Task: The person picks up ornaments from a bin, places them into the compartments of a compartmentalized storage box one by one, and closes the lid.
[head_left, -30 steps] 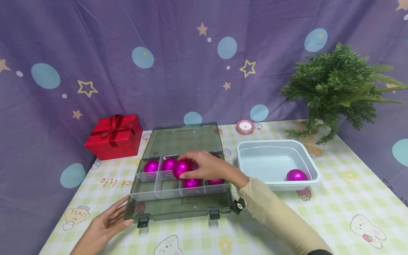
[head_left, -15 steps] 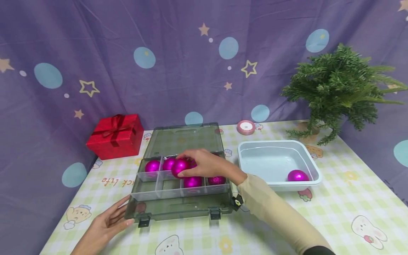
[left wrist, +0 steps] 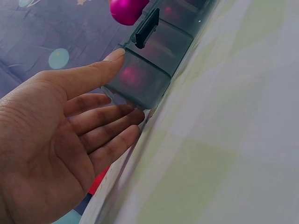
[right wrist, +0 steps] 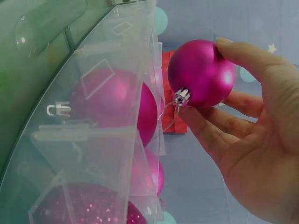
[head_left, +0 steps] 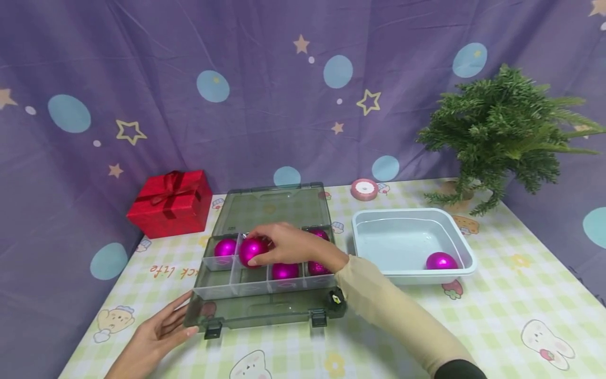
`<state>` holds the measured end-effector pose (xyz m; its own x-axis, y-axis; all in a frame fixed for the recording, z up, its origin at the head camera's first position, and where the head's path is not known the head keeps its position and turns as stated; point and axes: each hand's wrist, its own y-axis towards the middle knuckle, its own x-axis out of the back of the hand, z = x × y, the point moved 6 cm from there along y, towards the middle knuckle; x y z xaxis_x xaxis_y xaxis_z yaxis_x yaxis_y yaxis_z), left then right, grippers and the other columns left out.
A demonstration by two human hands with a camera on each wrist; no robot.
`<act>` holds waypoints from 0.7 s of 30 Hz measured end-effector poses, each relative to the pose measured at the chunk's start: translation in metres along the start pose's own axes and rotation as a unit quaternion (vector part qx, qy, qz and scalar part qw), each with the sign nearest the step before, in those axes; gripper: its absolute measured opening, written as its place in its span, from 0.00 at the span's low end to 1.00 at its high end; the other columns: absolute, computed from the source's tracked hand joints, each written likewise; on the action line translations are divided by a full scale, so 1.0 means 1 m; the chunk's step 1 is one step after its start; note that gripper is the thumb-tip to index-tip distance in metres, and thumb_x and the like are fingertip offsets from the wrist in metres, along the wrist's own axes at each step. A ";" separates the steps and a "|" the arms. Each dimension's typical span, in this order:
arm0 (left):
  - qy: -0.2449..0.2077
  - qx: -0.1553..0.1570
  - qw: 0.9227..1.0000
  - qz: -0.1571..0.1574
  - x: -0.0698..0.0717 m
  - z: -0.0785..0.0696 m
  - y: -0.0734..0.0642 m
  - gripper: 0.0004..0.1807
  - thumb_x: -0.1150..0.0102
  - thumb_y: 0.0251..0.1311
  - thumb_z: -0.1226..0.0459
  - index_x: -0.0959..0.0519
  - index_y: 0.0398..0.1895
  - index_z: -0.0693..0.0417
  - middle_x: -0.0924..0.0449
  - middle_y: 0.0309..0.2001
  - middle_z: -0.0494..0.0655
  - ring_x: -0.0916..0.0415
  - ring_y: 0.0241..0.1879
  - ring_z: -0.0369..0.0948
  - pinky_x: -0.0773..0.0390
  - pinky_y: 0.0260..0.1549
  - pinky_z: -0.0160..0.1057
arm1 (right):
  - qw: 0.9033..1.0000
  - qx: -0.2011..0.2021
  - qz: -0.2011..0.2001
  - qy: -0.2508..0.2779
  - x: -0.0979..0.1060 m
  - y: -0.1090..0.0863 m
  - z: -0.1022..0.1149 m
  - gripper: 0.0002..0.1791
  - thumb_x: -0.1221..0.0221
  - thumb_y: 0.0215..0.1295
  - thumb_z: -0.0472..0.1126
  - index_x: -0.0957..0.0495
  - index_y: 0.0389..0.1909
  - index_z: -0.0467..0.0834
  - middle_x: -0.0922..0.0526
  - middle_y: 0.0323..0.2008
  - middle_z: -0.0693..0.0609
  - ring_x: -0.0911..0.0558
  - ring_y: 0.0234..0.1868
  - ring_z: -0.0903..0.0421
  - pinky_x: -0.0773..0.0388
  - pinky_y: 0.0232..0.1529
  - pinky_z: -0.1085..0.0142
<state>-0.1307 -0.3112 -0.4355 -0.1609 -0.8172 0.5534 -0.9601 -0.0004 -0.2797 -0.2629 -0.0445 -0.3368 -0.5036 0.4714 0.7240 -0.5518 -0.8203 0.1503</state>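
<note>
My right hand pinches a shiny magenta Christmas bauble just above the middle of a smoky clear divided box. In the right wrist view the bauble's silver cap and hanging loop point down toward the dividers. Several more baubles sit in the box, among them a smooth bauble at back left and a glittery bauble at front right. Two front-row compartments on the left hold none. Beside the box's front left corner, my left hand has relaxed fingers, its thumb tip right at the corner.
Right of the box stands a pale blue basin with one bauble in it. The box's lid lies folded back. Behind are a red gift box, a ribbon roll and a small artificial fir tree.
My right hand has moved a little left over the box with the bauble, uncovering more of the baubles on the right. My left hand has stayed at the corner.
</note>
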 end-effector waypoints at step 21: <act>-0.007 -0.005 1.000 -0.003 0.000 0.001 0.001 0.47 0.32 0.69 0.54 0.46 0.83 0.59 0.38 0.73 0.70 0.35 0.71 0.62 0.20 0.56 0.36 | 0.999 -0.025 0.013 0.045 -0.001 -0.002 -0.003 0.32 0.33 0.72 0.48 0.28 0.70 0.37 0.19 0.60 0.39 0.18 0.58 0.49 0.21 0.55 0.73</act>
<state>-0.1313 -0.3118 -0.4368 -0.1516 -0.8252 0.5441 -0.9634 0.0002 -0.2681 -0.2635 -0.0425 -0.3403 -0.5752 0.4794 0.6628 -0.5690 -0.8166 0.0969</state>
